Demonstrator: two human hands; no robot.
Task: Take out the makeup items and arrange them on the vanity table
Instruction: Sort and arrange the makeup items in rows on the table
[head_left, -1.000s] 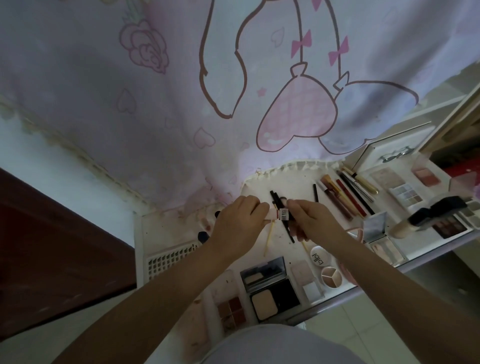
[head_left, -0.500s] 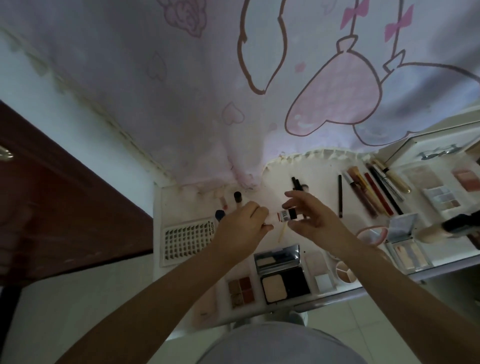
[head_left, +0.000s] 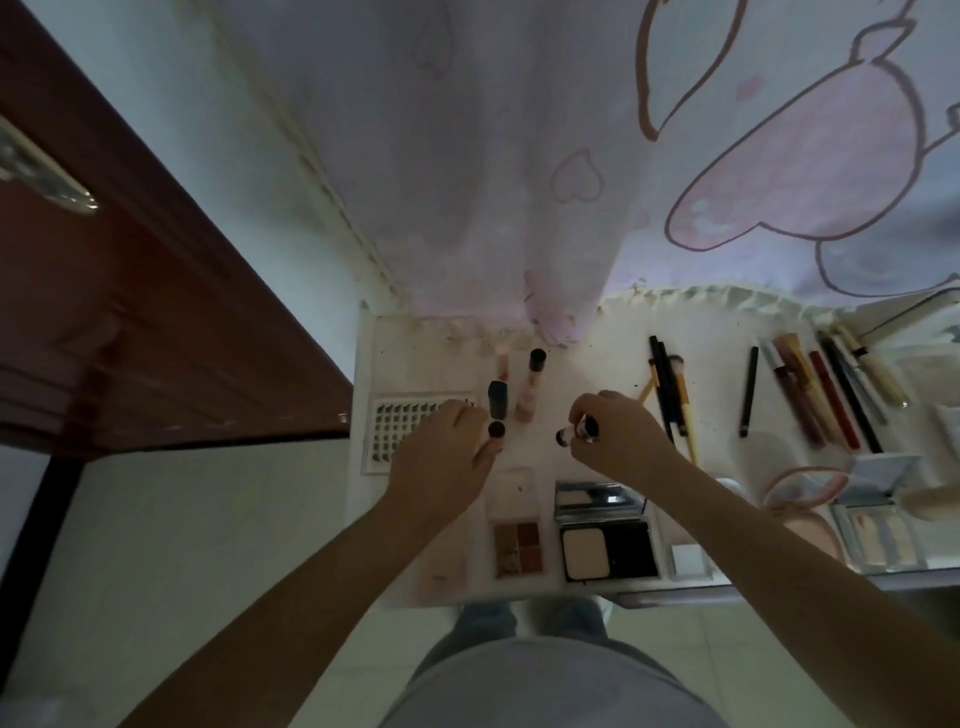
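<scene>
Most of the makeup already lies sorted on the white vanity table (head_left: 415, 353), so we judge the arranging well advanced. Our left hand (head_left: 441, 457) pinches a small dark-capped bottle (head_left: 496, 429) and holds it at the near end of a short column of little tubes: a dark blue tube (head_left: 497, 399), a pink bottle with a dark cap (head_left: 531, 384) and a paler pink stick (head_left: 502, 362) behind it. Our right hand (head_left: 618, 436) curls round another small bottle (head_left: 576, 431), its dark tip pointing left, above the tabletop and not yet set down. Along the near edge lie an eyeshadow quad (head_left: 518, 548), an open powder compact (head_left: 605, 535) with its mirror up, and a small white case (head_left: 688, 561). A tray of false lashes (head_left: 400, 421) sits at the left end. Farther right, brushes (head_left: 670, 389), a dark liner pencil (head_left: 749, 389) and a fan of lip pencils (head_left: 826, 395) lie in rows, with an open palette (head_left: 878, 530) near the corner. What seems left is placing these two bottles; we cannot see any bag or whether more items wait.
</scene>
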